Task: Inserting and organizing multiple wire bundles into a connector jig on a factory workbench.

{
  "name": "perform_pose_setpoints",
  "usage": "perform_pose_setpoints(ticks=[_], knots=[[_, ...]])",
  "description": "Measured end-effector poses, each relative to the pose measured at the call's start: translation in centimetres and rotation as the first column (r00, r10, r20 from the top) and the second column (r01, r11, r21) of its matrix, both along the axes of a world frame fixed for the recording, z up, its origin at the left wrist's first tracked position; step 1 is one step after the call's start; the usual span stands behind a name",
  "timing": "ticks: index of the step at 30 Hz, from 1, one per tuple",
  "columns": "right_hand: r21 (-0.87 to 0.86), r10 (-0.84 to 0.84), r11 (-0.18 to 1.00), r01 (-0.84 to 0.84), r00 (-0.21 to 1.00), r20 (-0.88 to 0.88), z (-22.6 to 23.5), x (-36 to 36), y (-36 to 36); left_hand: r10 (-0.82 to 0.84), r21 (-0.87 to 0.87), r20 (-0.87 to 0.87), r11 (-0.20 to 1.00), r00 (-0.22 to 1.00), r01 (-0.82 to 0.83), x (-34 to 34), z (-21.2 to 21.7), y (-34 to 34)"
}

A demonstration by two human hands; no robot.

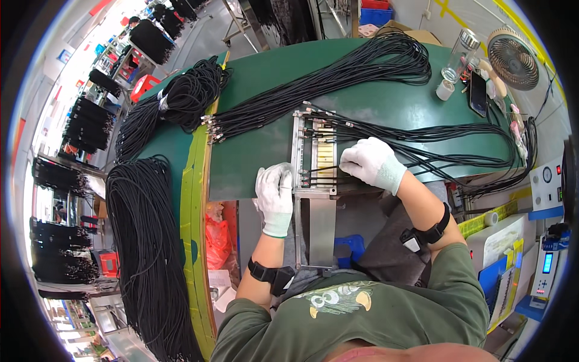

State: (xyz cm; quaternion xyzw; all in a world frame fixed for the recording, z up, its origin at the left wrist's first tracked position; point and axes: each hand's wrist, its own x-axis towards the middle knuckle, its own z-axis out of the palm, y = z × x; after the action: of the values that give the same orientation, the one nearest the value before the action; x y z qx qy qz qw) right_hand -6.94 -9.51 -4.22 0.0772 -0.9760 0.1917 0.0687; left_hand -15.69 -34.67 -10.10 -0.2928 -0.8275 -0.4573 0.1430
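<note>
A metal fixture [297, 151] with a slotted block and pale yellow strips [325, 154] lies at the table's front edge. Several black cables [416, 134] have their ends in it and run off to the right in a loop. My gloved right hand [373, 163] is closed, fingertips pinched on a black cable just right of the block. At the fixture's left edge is my gloved left hand [275, 192]. Its fingers are curled together, and anything between them is hidden. Both gloves are white.
Bundled black cables [338, 75] lie across the green table [253, 163], with a tied bundle [187, 96] farther left. A long cable bundle [148, 241] hangs at my left. Back right are a glass bottle [461, 55], a phone [477, 93] and a fan [512, 58].
</note>
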Motion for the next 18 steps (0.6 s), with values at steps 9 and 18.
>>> perform_pose_setpoints(ticks=[9, 18], knots=[[0.046, -0.005, 0.999, 0.002, 0.998, 0.067, 0.37, 0.03, 0.26, -0.014, -0.025, -0.045, 1.0, 0.999, 0.013, 0.12, 0.06, -0.11], [0.01, 0.023, 1.0, -0.022, 0.999, -0.047, -0.05, 0.05, 0.2, -0.02, 0.025, -0.006, 0.999, 1.0, 0.02, 0.03, 0.12, 0.33]])
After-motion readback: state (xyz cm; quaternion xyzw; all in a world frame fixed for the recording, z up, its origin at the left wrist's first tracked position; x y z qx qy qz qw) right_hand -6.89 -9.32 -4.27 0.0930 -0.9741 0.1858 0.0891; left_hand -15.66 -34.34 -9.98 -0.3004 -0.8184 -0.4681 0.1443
